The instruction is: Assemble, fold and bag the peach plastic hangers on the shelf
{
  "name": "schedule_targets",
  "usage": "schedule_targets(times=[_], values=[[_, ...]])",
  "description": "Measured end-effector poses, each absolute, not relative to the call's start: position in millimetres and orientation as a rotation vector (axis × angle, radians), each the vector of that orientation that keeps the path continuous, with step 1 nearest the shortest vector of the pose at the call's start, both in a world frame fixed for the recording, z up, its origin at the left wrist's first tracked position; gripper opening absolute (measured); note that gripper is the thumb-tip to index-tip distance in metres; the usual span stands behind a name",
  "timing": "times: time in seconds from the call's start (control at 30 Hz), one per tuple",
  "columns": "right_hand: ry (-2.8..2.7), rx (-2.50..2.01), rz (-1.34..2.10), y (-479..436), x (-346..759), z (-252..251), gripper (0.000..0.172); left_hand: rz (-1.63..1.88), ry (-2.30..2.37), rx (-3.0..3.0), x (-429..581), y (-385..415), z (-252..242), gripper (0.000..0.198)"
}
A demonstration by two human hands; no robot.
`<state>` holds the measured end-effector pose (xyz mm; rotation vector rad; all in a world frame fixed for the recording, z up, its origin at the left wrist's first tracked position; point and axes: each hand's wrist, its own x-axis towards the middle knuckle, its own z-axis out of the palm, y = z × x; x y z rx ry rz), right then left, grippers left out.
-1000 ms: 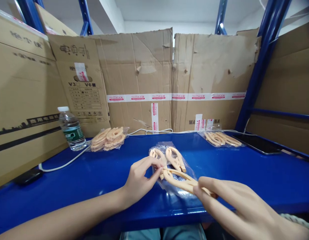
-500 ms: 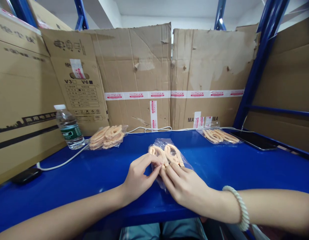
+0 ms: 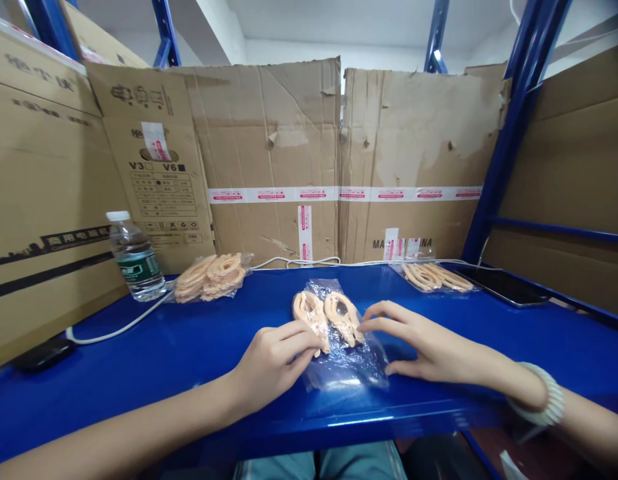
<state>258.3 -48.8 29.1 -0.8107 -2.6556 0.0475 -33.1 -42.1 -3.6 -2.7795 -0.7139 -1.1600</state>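
A clear plastic bag (image 3: pixel 349 367) lies on the blue shelf top (image 3: pixel 189 347) in front of me, with peach-coloured plastic clips (image 3: pixel 329 312) inside its far end. My left hand (image 3: pixel 273 363) pinches the bag's left edge between thumb and fingers, beside the clips. My right hand (image 3: pixel 423 347) rests on the bag's right side with its fingers stretched and apart, the index fingertip touching the nearest clip. A pale bead bracelet (image 3: pixel 549 403) is on my right wrist.
A water bottle (image 3: pixel 136 257) and a bagged pile of clips (image 3: pixel 211 277) sit at the back left, another bagged pile (image 3: pixel 436 277) and a dark flat device (image 3: pixel 506 287) at the back right. A white cable (image 3: pixel 119 327) and a black object (image 3: pixel 39 353) lie left. Cardboard boxes (image 3: pixel 273 160) wall the shelf.
My right hand held a loose clip, brought it to the bag's mouth, then let go and moved to the bag's right side with fingers spread. My left hand stayed pinching the bag.
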Motion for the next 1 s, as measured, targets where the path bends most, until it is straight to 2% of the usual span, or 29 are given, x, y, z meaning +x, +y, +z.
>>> schedule_targets(times=[0.1, 0.27, 0.4, 0.63, 0.87, 1.0], values=[[-2.696, -0.734, -0.029, -46.3, 252.1, 23.5, 0.027, -1.160, -0.727, -2.783, -32.7, -42.2, -2.6, 0.021], [-2.761, -0.631, -0.183, -50.2, 250.2, 30.7, 0.024, -1.161, -0.732, -2.793, -32.7, -42.0, -2.3, 0.020], [-2.671, -0.674, 0.083, -47.3, 251.9, 27.9, 0.012, -1.137, -0.698, -2.806, -32.1, -41.2, -4.5, 0.019], [-2.137, -1.020, 0.546, -33.1, 241.6, 10.8, 0.022, -1.239, -0.850, -2.920, -29.4, -43.1, -1.1, 0.017], [-1.845, -1.025, 1.011, -16.8, 228.6, 7.7, 0.026, -1.372, -0.865, -2.952, -30.4, -47.3, 4.4, 0.028], [-1.740, -1.077, 1.188, -9.9, 225.0, 6.6, 0.032, -1.501, -1.149, -2.895, -25.1, -43.4, 1.5, 0.012]])
